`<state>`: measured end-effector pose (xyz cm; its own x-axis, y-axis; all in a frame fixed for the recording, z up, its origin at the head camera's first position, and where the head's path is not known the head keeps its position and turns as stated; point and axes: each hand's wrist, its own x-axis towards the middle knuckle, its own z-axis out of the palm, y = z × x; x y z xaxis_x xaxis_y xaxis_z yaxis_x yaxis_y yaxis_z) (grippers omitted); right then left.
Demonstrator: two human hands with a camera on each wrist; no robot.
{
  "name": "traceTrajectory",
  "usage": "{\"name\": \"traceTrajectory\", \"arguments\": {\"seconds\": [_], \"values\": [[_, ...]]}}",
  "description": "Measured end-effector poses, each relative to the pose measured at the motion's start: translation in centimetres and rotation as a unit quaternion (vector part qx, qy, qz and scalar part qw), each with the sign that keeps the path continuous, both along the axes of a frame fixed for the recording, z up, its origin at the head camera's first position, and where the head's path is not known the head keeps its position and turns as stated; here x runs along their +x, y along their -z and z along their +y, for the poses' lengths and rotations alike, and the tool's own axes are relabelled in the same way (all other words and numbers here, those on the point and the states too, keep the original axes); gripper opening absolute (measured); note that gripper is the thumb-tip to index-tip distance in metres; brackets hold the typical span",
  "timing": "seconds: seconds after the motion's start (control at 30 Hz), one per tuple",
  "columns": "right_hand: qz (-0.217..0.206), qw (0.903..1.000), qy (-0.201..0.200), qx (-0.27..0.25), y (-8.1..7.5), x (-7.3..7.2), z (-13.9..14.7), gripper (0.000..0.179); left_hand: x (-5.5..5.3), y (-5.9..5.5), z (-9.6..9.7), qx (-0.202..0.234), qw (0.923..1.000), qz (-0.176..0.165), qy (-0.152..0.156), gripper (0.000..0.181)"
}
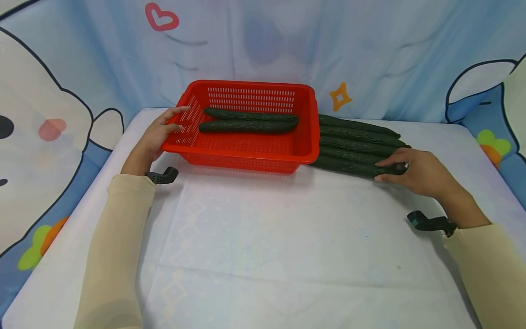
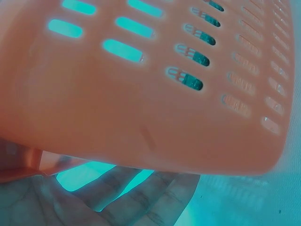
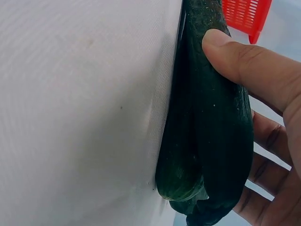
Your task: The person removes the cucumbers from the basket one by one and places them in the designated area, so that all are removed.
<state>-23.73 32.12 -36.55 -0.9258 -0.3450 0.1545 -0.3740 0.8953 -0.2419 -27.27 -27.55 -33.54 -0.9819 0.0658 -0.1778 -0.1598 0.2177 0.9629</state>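
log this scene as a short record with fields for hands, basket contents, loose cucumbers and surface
left hand: grips the red basket at its left end
right hand: pinches the right end of the nearest loose cucumber
basket contents: two cucumbers, side by side
loose cucumbers: lying right of the basket, partly hidden behind it
surface: white cloth

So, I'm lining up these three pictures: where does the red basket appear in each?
Head: the red basket sits above and left of centre, the left hand at its left rim.
Left wrist: its wall, tinted orange-brown, fills most of the picture.
Right wrist: only a slotted part of it shows, at the top right.
Shared landmark: its slots, visible in all three.
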Motion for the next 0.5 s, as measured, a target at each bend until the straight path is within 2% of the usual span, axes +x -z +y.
{"name": "traceTrajectory", "arguments": {"seconds": [0.5], "values": [[-0.021, 0.9997, 0.001, 0.010, 0.35, -0.17, -0.18, 0.036, -0.32, 0.27, -0.03, 0.000, 1.0000, 0.001, -0.007, 0.053]]}}
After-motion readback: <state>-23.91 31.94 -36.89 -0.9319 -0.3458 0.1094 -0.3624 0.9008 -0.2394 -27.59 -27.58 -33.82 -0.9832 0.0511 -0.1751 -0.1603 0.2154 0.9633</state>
